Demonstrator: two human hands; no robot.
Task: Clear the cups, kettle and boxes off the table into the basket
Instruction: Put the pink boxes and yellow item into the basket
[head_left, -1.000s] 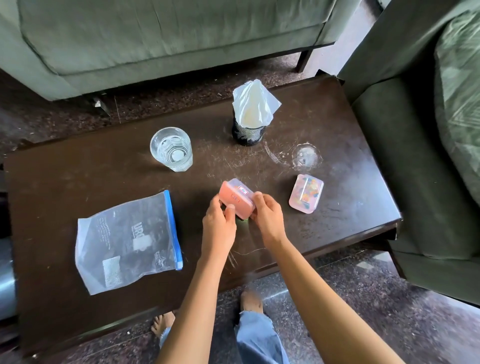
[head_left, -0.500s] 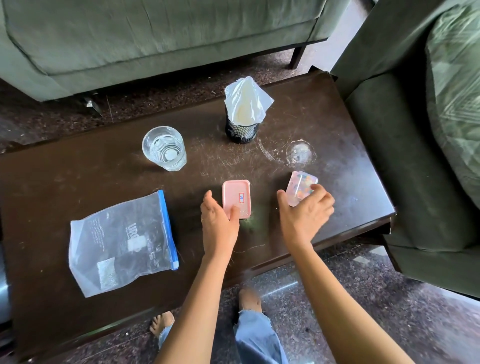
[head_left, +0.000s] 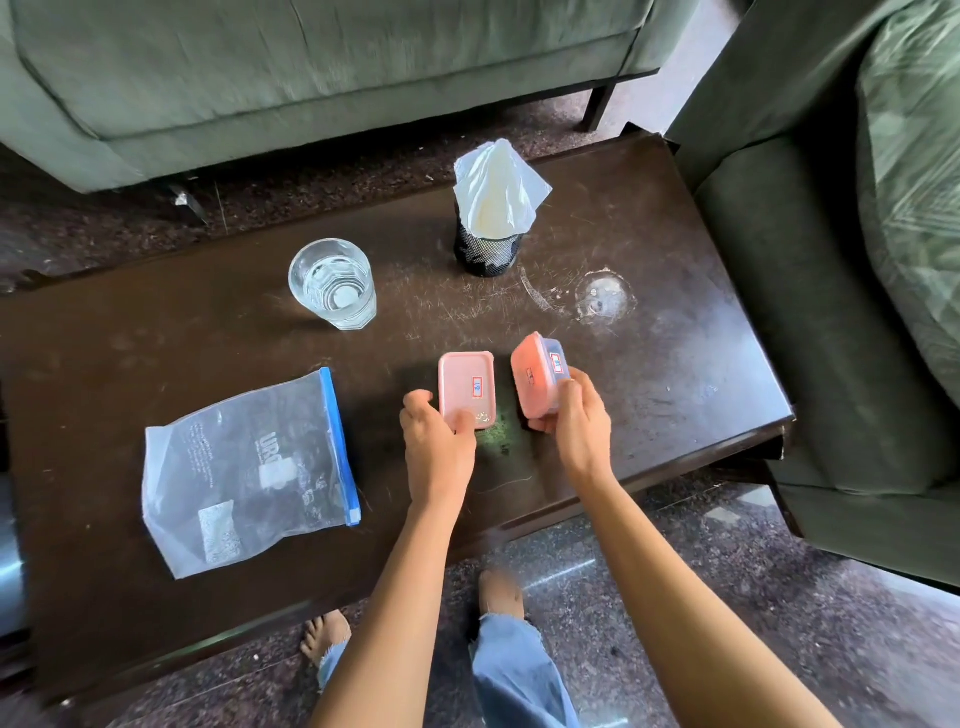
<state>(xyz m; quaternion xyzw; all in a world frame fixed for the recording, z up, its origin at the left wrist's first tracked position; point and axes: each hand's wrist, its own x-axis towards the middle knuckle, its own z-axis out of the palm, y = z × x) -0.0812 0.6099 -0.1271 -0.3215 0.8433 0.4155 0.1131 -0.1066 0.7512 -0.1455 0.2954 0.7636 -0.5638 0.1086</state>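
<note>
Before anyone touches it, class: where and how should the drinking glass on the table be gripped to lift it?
Grip the glass around its side wall, about halfway up, coming in level from the near side. It stands upright with its mouth open and seems to hold water, so a sideways wrap should keep it vertical; the table around it is bare.

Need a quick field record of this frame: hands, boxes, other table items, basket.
left hand: fingers on the near end of the flat pink box, which lies lid-up on the table
right hand: holds the tilted pink box, lifted on edge
glass: upright, holds clear liquid, far left of the boxes
mesh holder: upright, white tissue sticking out
zip bag: flat, near left, blue seal
basket: not in view
kettle: not in view
</note>
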